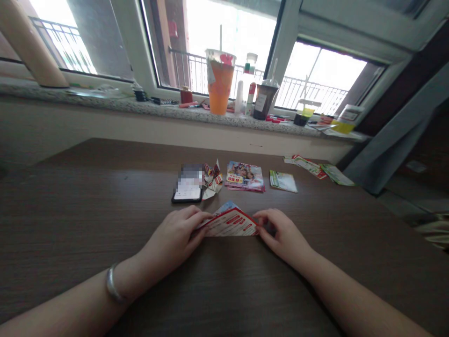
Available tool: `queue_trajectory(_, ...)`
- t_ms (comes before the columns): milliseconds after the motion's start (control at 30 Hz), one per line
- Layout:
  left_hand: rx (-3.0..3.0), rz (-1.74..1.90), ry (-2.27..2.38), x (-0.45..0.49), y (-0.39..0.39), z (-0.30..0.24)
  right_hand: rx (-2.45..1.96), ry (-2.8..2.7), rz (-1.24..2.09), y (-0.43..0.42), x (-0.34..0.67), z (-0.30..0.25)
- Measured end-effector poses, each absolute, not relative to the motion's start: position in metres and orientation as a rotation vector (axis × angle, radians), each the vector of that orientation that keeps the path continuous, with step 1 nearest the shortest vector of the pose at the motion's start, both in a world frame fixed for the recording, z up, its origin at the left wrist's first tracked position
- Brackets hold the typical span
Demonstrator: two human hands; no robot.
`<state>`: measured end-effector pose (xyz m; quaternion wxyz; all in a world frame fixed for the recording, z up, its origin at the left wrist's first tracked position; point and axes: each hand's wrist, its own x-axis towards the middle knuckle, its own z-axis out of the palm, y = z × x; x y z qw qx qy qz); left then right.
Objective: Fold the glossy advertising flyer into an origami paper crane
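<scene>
A red-and-white printed paper folded into a triangle (232, 223) lies on the dark wooden table (87, 206). My left hand (175, 236) pinches its left corner, fingers curled over the edge. My right hand (280, 234) pinches the right corner, fingers bent and pressed on the paper. A silver bangle (112, 283) sits on my left wrist.
Behind the paper lie a phone (188, 185), a folded paper figure (213, 181), a stack of leaflets (244, 176) and more flyers (283, 181) to the right. The windowsill (105, 105) holds an orange drink cup (220, 83), a dark drink cup (264, 98) and bottles.
</scene>
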<state>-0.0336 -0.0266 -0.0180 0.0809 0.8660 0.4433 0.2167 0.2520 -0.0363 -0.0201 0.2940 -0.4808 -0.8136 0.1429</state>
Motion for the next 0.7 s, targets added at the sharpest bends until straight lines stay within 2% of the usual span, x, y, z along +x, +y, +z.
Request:
queue_trajectory(167,2.648,0.940,1.128,-0.036,-0.023,-0.023,-0.995,-2.262,0.282,-0.040,0.250,-0.016)
queue_trajectory(300,2.754,1.017,0.989,-0.034,-0.024,-0.019,-0.904,-2.344,0.210,-0.041,0.248,-0.016)
queue_trajectory(700,2.888,0.589,0.797,-0.030,-0.034,-0.016,-0.849,-2.557,0.205,-0.039,0.244,-0.016)
